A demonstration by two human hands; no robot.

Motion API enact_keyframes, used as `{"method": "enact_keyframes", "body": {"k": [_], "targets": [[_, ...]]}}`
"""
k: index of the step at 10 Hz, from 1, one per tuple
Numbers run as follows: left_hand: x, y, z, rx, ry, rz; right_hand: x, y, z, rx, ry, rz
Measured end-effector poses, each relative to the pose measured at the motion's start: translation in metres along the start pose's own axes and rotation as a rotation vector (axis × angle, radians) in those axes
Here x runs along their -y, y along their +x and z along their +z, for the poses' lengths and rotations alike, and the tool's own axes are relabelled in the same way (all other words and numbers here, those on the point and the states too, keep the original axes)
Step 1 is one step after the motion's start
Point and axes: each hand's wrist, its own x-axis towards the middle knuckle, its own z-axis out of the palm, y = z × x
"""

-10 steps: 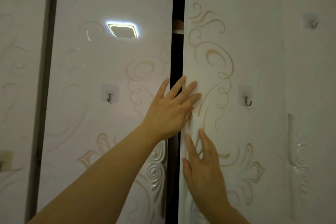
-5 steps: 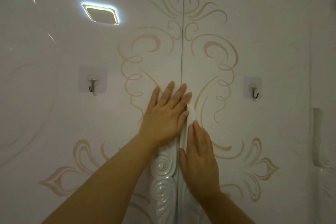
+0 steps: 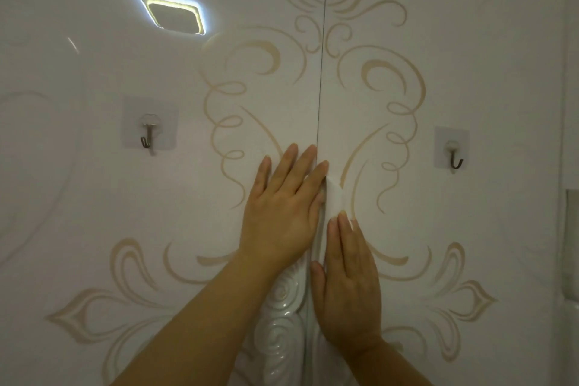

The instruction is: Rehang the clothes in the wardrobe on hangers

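Two wardrobe doors fill the head view, left door and right door, both glossy white with gold scrollwork, meeting at a thin dark seam that runs top to bottom, so the doors are closed flush

Left hand lies flat on the left door, palm to the panel, fingers straight and slightly fanned, tips reaching up to the seam; index tip just crosses onto the right door. Nothing gripped, hand spread open

Right hand lies flat on the right door, lower than the left one, fingers together and pointing up, thumb along the seam. Also spread flat, holding nothing

Between the two hands a raised white moulded handle shows on the right door edge, its lower part under the right palm. A matching white handle with carved swirls sits on the left door edge, partly behind the left forearm

One clear adhesive hook on the left door, one more adhesive hook on the right door, both bare. A square ceiling light reflection glares on the upper left door

Clothes and hangers: not visible, whatever is in the wardrobe is hidden behind the shut doors

Far right edge shows a strip of another panel, detail too dim to tell
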Motion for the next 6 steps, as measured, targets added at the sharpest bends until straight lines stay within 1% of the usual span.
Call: {"method": "enact_keyframes", "body": {"k": [1,2,3,4,5,6], "targets": [[-0.011,-0.029,-0.004,0.055,-0.012,-0.125,0.003,0.003,-0.010,0.061,-0.023,0.027],[-0.032,-0.068,-0.009,0.178,0.068,-0.244,0.000,-0.006,-0.024,0.217,-0.041,0.022],[-0.052,-0.100,-0.026,0.399,0.083,-0.393,-0.012,-0.030,-0.050,0.490,-0.026,-0.015],[-0.070,-0.128,-0.051,0.760,0.152,-0.504,-0.022,-0.058,-0.081,0.820,0.031,0.004],[-0.103,-0.145,-0.082,1.030,0.229,-0.539,-0.027,-0.082,-0.109,1.038,0.174,0.023],[-0.136,-0.163,-0.113,1.112,0.274,-0.533,-0.026,-0.099,-0.150,1.131,0.199,0.056]]}}
